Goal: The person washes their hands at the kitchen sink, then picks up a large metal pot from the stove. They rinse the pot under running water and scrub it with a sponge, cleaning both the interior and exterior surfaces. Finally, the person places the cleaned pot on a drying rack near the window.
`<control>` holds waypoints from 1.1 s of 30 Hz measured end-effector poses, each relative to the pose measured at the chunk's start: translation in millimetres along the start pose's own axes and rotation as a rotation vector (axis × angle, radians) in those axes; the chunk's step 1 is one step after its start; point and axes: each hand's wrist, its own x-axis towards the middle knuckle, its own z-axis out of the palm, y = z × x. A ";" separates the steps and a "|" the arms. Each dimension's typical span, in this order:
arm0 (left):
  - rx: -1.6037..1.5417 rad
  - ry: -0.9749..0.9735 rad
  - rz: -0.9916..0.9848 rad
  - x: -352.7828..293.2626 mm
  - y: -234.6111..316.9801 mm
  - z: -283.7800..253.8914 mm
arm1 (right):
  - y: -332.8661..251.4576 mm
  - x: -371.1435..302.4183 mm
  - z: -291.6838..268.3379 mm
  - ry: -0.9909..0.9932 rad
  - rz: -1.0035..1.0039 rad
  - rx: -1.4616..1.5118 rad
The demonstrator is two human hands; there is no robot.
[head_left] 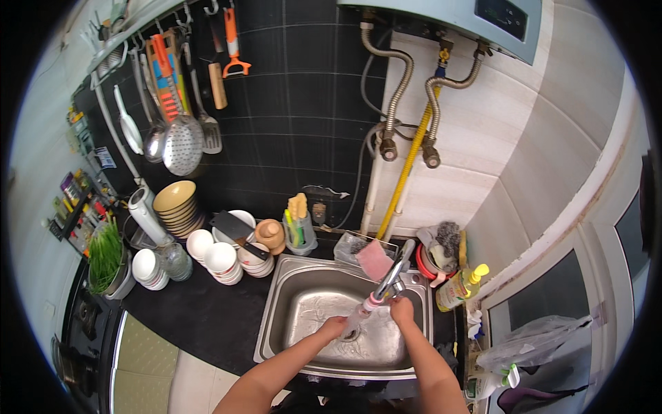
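Fingers of left hand [336,326] blurred beside pink nozzle [373,301], lower center of frame; I can't tell how open. Right hand [401,310], apart from left, at chrome faucet [401,259], fingertips partly hidden; grip unclear to me. Farther right, yellow-capped bottle [455,291]: label print too blurred to read.

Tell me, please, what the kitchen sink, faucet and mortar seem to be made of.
Kitchen sink: probably stainless steel, satin, judging by its grey metallic sheen. Faucet: likely chromed metal, polished, given its bright highlights. Mortar: perhaps wood, smooth, from its warm tan colour.
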 end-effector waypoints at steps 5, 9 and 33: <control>0.365 0.143 0.111 -28.8 -16.2 -31.7 | -17.7 -0.9 -6.6 0.164 -0.034 0.211; 0.308 0.031 0.140 -53.1 -27.5 -60.3 | 24.8 -4.9 43.6 -0.432 0.159 0.873; 0.290 0.646 -0.065 -466.3 -280.5 -301.3 | -329.7 -297.4 233.2 -0.938 -0.755 0.105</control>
